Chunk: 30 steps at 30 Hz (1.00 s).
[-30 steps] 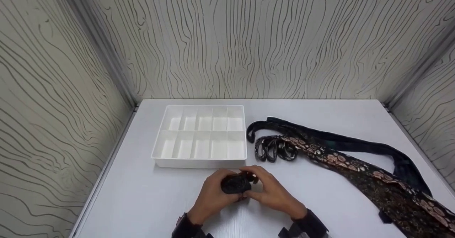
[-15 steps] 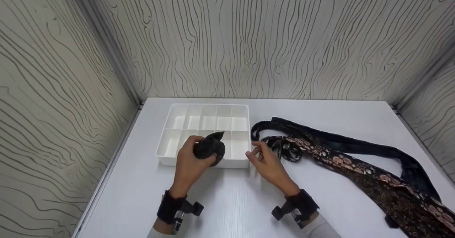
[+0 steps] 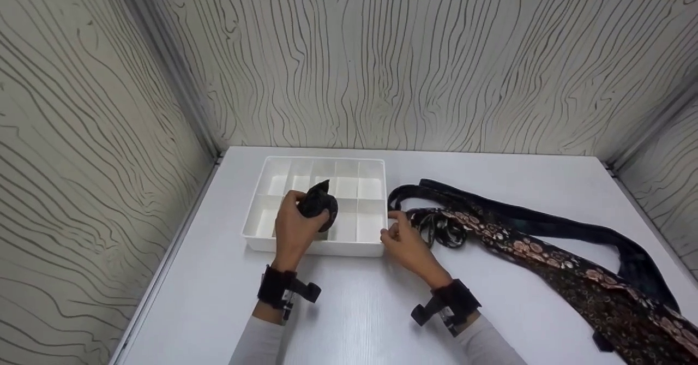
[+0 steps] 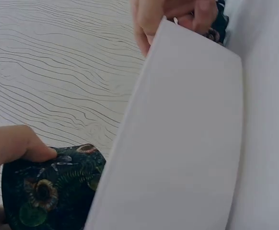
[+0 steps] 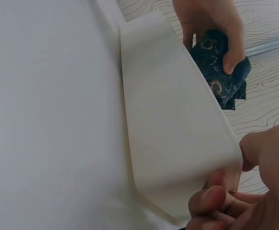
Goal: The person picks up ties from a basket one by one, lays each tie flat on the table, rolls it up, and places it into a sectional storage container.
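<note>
My left hand (image 3: pixel 296 233) grips a rolled dark necktie (image 3: pixel 312 202) over the front row of a white compartment tray (image 3: pixel 349 249). One pointed end of the roll sticks up. In the left wrist view, the necktie (image 4: pixel 46 191) shows a green and brown flower print, with the thumb on top of it. At the tray's front right corner, my right hand (image 3: pixel 410 251) holds the edge. The right wrist view shows its thumb (image 5: pixel 254 151) at the rim and its other fingers bent against the outer wall.
Right of the tray lies a black necktie with pink flowers (image 3: pixel 526 246), its near end looped in coils. Behind it runs a dark navy necktie (image 3: pixel 551 222). Patterned panels (image 3: pixel 349 70) enclose the white table (image 3: pixel 191 294) at the back and sides.
Both hands were together on the rolled necktie near the table front. My left hand has carried it forward over the tray, while the right let go of it and moved to the tray's corner.
</note>
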Tool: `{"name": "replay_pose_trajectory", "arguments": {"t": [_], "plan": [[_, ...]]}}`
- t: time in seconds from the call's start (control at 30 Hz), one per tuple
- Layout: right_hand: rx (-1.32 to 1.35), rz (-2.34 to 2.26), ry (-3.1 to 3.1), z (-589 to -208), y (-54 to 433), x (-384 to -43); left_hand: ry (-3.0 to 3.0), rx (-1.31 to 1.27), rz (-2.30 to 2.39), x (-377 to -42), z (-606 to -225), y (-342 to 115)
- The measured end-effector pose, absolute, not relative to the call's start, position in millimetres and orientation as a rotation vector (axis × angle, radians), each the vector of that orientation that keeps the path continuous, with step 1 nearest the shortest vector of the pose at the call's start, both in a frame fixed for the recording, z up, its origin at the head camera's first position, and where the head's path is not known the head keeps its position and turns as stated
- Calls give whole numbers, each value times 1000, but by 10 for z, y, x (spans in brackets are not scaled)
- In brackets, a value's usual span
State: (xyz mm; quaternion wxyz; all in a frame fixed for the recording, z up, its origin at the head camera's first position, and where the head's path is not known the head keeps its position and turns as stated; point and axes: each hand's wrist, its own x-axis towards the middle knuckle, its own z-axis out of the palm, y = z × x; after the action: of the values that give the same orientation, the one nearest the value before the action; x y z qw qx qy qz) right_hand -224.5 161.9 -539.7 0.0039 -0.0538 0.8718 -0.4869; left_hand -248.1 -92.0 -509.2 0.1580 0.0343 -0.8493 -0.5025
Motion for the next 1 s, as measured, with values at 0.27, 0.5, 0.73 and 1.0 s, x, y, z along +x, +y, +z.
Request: {"name": "replay_pose_trajectory", "arguments": {"t": [0.27,0.5,0.73,1.0], "plan": [[-171,-1544,2703,-5403,1632,-2268,-2485,70,-1255,-2503,-5156,-922],[-179,-1535,2706,-5392,1636,-2274,-2469,8,-1086,-2538,-5205,-864],[-186,-1538,2702,-5390,1634,-2267,-2554,-37,-1014,-2500,-5194,-817],[-208,-1525,2687,-5408,1648,-2255,-2599,-56,-1001,-2465,-5180,-819]]}}
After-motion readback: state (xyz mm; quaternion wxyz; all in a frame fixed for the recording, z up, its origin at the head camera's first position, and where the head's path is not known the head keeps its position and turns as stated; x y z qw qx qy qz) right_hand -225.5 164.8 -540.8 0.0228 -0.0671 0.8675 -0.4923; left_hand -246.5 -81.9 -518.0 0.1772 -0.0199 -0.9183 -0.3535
